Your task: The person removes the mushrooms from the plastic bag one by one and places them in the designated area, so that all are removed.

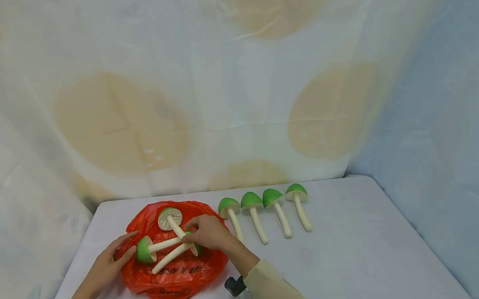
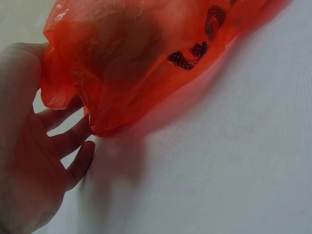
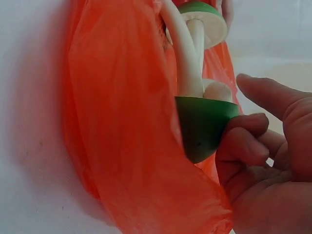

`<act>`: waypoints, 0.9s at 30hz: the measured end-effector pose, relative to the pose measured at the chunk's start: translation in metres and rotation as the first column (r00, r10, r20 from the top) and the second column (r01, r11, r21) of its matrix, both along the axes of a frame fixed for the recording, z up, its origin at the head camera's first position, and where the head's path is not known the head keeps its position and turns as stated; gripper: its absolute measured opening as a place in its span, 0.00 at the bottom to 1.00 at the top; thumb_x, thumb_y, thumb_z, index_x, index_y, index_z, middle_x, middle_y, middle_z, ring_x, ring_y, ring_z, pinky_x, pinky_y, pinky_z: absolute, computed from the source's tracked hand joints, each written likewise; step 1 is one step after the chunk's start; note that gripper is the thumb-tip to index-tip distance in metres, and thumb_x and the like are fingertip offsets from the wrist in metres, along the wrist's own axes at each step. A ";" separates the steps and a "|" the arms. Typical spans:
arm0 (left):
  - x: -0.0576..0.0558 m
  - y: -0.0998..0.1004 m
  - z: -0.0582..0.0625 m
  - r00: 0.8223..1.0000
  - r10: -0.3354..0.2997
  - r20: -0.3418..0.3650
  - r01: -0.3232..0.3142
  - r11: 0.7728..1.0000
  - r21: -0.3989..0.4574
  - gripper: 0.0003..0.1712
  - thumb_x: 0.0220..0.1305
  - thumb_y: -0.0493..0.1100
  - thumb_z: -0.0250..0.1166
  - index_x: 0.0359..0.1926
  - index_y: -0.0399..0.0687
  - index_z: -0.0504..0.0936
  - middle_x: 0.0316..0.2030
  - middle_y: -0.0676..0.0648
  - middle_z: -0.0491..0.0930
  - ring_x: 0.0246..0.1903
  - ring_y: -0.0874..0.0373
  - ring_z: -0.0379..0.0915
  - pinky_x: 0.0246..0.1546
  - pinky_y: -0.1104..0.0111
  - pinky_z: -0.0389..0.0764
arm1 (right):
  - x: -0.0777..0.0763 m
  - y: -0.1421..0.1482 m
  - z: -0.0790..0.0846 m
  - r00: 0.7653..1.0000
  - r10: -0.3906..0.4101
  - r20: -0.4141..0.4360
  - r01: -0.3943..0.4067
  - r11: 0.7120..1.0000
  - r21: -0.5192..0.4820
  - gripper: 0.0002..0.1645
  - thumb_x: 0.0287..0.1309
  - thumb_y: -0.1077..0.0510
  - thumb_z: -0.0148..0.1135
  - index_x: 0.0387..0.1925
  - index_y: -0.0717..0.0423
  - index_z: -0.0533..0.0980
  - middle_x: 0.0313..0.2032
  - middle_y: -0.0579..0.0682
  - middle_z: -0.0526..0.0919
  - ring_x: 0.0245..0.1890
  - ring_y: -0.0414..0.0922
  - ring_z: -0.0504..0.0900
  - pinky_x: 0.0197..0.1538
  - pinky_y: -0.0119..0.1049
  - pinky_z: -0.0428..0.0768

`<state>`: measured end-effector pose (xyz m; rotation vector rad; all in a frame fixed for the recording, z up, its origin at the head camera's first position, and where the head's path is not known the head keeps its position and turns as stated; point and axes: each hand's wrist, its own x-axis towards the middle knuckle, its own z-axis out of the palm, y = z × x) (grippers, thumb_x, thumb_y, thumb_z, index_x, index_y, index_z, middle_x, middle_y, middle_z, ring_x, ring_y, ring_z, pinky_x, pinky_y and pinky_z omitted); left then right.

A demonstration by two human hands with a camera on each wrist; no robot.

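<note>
Three green-capped mushrooms (image 1: pixel 144 251) lie across each other in spread red bag (image 1: pixel 177 289); left hand (image 1: pixel 105 267) open, fingers spread, touching bag's left edge; right hand (image 1: pixel 210 232) half curled, thumb apart, touching one cap (image 3: pixel 204 129), gripping nothing; four more mushrooms (image 1: pixel 251 200) in a row on white table (image 1: pixel 346 265).

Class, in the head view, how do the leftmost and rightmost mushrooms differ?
The leftmost mushroom rests on the red plastic bag; the rightmost mushroom lies on the white table. The leftmost's stem points right, the rightmost's toward the table's near side. Both have green caps and pale stems.
</note>
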<state>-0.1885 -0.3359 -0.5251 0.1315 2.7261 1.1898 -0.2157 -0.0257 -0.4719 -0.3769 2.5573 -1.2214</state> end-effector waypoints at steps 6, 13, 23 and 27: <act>0.000 -0.001 -0.001 1.000 0.001 0.000 -0.001 1.000 0.003 0.40 0.71 0.67 0.55 0.75 0.53 0.63 0.73 0.30 0.57 0.71 0.25 0.48 0.61 0.28 0.61 | -0.003 -0.003 -0.003 1.000 -0.002 0.006 0.001 0.996 0.090 0.18 0.52 0.48 0.77 0.44 0.47 0.86 0.31 0.36 0.83 0.29 0.37 0.75 0.30 0.29 0.75; 0.000 -0.001 0.000 1.000 -0.003 -0.017 0.003 1.000 -0.005 0.39 0.71 0.66 0.55 0.75 0.53 0.63 0.73 0.31 0.58 0.71 0.26 0.49 0.61 0.28 0.61 | -0.002 -0.005 -0.001 1.000 -0.014 0.004 0.013 0.991 0.136 0.16 0.52 0.47 0.78 0.42 0.46 0.87 0.30 0.36 0.83 0.28 0.37 0.76 0.29 0.29 0.75; 0.001 0.000 0.001 1.000 -0.006 -0.017 0.006 1.000 0.001 0.38 0.72 0.65 0.56 0.74 0.54 0.64 0.73 0.31 0.58 0.71 0.26 0.49 0.61 0.28 0.61 | -0.004 -0.003 -0.009 1.000 0.005 0.026 -0.007 0.997 0.072 0.10 0.54 0.49 0.76 0.38 0.46 0.87 0.27 0.37 0.82 0.28 0.38 0.75 0.28 0.29 0.73; 0.002 0.000 0.002 1.000 -0.006 -0.019 0.006 1.000 0.001 0.37 0.72 0.65 0.56 0.74 0.54 0.64 0.73 0.31 0.59 0.71 0.26 0.49 0.60 0.28 0.62 | -0.006 0.001 -0.016 0.997 -0.009 0.080 0.013 0.998 -0.058 0.09 0.52 0.51 0.76 0.36 0.46 0.87 0.31 0.39 0.83 0.32 0.39 0.75 0.32 0.30 0.74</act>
